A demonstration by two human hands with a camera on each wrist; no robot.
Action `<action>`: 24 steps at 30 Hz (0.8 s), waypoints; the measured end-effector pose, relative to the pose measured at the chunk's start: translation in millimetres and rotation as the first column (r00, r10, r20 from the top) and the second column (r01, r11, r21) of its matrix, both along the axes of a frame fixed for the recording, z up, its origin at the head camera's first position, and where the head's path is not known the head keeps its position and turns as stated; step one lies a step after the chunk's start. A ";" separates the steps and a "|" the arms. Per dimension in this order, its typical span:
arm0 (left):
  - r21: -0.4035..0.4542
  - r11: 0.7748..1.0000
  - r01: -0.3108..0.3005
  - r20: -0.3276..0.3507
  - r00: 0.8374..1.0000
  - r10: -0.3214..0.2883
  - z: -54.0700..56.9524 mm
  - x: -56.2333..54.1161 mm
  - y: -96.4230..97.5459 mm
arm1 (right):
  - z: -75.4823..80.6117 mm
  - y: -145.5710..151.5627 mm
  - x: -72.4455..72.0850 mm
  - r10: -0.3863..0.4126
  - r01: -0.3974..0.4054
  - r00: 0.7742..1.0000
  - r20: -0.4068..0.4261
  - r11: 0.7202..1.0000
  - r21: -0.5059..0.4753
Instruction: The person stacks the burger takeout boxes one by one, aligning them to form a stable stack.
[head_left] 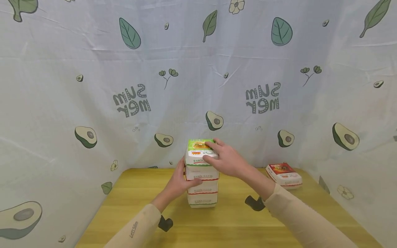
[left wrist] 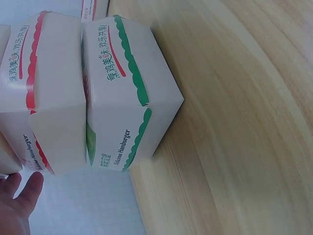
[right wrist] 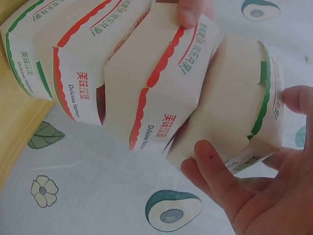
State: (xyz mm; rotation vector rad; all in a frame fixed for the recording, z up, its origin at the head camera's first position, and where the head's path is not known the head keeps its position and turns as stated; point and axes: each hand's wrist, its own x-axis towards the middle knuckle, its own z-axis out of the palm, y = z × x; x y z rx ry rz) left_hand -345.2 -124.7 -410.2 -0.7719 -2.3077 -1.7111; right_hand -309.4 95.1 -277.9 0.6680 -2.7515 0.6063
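Note:
Several white burger boxes stand stacked in the middle of the wooden table [head_left: 124, 213]. The top box [head_left: 198, 160] has a green lid with a burger picture and sits slightly askew. My right hand [head_left: 229, 160] holds this box at its right side, thumb in front and other fingers over the lid and far side. Lower on the left, my left hand [head_left: 178, 182] grips the stack around the red-trimmed second box [right wrist: 161, 73], its thumb across the front. The green-trimmed bottom box [left wrist: 132, 88] rests on the table in the left wrist view.
Another burger box [head_left: 283, 175], red-lidded, sits at the table's back right. A pale curtain [head_left: 192, 103] printed with avocados and leaves hangs behind the table and along both sides. Black fittings [head_left: 255, 203] show by both wrists.

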 end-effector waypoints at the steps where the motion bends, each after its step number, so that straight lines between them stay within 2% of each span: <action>1: -0.001 1.000 0.001 0.001 1.000 -0.001 -0.5 -0.2 -0.3 | -0.4 0.2 -0.1 0.003 -0.003 1.000 0.000 1.000 0.002; 4: -0.008 1.000 0.014 -0.015 1.000 -0.015 -4.4 -3.4 -1.4 | -1.8 0.7 -1.8 0.007 -0.007 1.000 0.009 1.000 0.006; 9: -0.007 0.999 0.036 -0.038 0.999 -0.037 -4.2 -4.6 -1.9 | -2.2 2.4 -2.9 0.017 -0.017 1.000 0.003 1.000 0.008; 16: 0.006 0.998 0.058 -0.003 0.998 -0.058 -6.2 -0.9 -1.9 | -3.9 3.9 0.4 0.021 -0.021 0.999 0.035 1.000 0.023; 24: 0.006 1.000 0.024 -0.033 0.999 -0.024 -4.2 -4.0 -1.3 | 0.2 3.7 -3.3 0.016 -0.016 1.000 0.022 1.000 0.008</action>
